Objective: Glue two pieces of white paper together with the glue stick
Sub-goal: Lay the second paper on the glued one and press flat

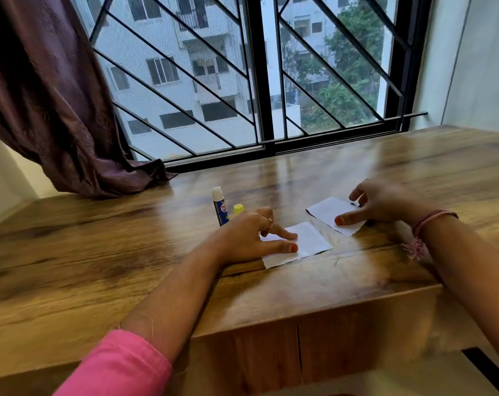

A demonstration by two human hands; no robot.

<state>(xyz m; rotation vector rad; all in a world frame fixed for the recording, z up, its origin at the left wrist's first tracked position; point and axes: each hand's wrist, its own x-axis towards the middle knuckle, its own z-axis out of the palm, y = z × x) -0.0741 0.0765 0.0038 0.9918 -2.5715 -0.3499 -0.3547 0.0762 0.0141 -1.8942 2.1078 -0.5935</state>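
Observation:
Two small pieces of white paper lie flat on the wooden table. The near paper sits under my left hand, whose spread fingertips press on its left part. The far paper lies to the right, with my right hand resting fingers and thumb on its right side. A glue stick with a blue label stands upright and uncapped just beyond my left hand. Its yellow cap stands beside it, partly hidden by my knuckles.
A window with black diagonal bars runs along the table's far edge. A dark purple curtain hangs at the left and drapes onto the tabletop. The table's front edge is close below the papers.

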